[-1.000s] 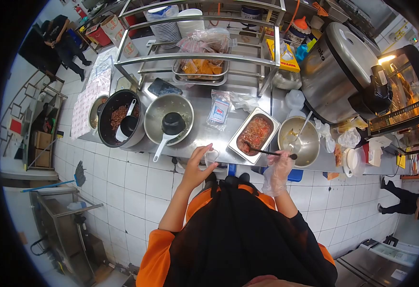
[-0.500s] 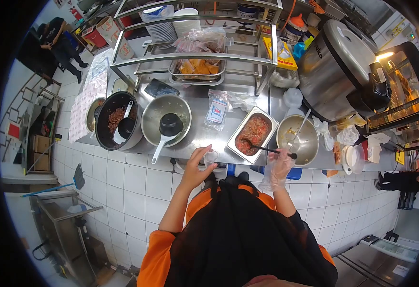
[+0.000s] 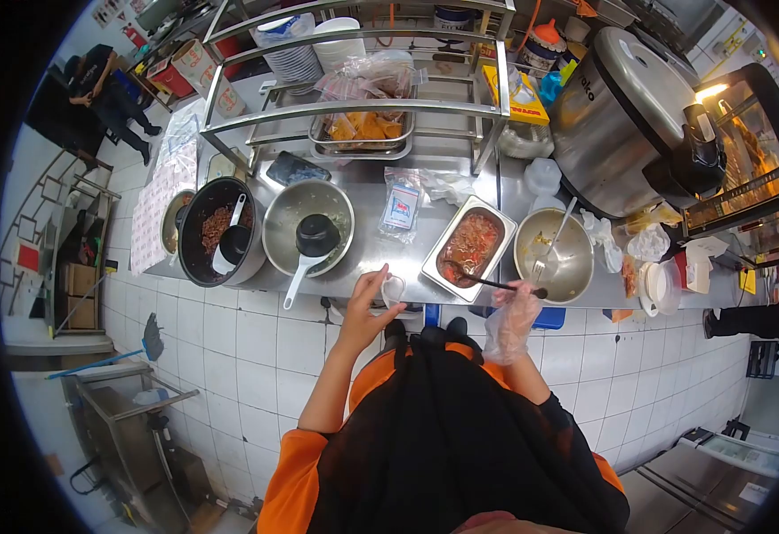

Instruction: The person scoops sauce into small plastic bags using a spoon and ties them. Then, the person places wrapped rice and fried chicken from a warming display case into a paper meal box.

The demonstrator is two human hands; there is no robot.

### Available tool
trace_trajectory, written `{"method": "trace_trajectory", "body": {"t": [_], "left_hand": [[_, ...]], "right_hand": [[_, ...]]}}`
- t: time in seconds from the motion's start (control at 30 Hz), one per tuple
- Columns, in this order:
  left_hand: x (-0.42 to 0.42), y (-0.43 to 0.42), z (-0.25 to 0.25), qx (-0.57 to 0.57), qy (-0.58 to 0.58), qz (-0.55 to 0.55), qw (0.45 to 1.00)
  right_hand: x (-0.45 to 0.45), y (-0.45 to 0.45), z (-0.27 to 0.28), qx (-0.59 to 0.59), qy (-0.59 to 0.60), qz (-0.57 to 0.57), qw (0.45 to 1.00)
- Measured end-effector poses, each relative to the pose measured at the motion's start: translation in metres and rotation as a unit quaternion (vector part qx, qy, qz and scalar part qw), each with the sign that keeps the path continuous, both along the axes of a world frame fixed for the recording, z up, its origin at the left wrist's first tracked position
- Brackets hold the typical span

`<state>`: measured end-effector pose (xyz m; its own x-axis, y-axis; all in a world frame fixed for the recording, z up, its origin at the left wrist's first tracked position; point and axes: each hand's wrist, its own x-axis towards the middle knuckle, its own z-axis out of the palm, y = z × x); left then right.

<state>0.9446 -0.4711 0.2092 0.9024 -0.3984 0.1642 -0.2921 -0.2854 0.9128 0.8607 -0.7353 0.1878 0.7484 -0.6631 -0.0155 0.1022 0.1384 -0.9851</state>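
Note:
My left hand, bare, is at the front edge of the steel counter, its thumb and fingers curved around a small clear cup. In a clear plastic glove, my right hand grips the handle of a black spoon. The spoon's bowl end rests in the red, chunky food inside a rectangular steel pan. To the right of that pan is a round steel bowl with a fork leaning in it.
On the left are a dark pot of browned food and a steel bowl, each with a white-handled scoop. A plastic packet lies mid-counter, below a steel rack. A large cooker stands right. Two people are farther off.
The view has shifted slightly. My left hand keeps its hold on the cup, and my right hand still grips the spoon in the pan. The person at far right has moved.

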Motion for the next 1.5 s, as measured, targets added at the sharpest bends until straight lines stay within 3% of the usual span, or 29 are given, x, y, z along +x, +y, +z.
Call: {"method": "trace_trajectory", "body": {"t": [0.33,0.43,0.63,0.83,1.03,1.17,1.5], "left_hand": [[0.006,-0.01,0.008,0.007,-0.007,-0.011,1.0],[0.007,-0.01,0.008,0.004,-0.006,-0.008,1.0],[0.003,-0.005,-0.003,-0.007,0.006,-0.013,1.0],[0.003,-0.002,-0.002,0.002,0.012,-0.006,1.0],[0.001,0.001,0.005,0.025,0.011,-0.016,0.999],[0.003,0.004,0.003,0.028,0.017,-0.011,0.999],[0.002,0.001,0.003,0.023,0.016,-0.012,1.0]], "right_hand": [[0.004,-0.008,-0.011,0.067,0.014,-0.047,0.997],[0.006,-0.008,0.004,-0.004,0.052,-0.067,0.996],[0.01,-0.03,-0.006,-0.277,-0.085,0.118,0.95],[0.0,-0.022,-0.012,0.007,-0.064,0.078,0.995],[0.006,-0.02,0.001,0.011,0.039,-0.006,0.999],[0.008,-0.023,-0.007,0.03,0.032,-0.054,0.998],[0.004,-0.023,-0.012,0.025,0.052,-0.038,0.998]]}}
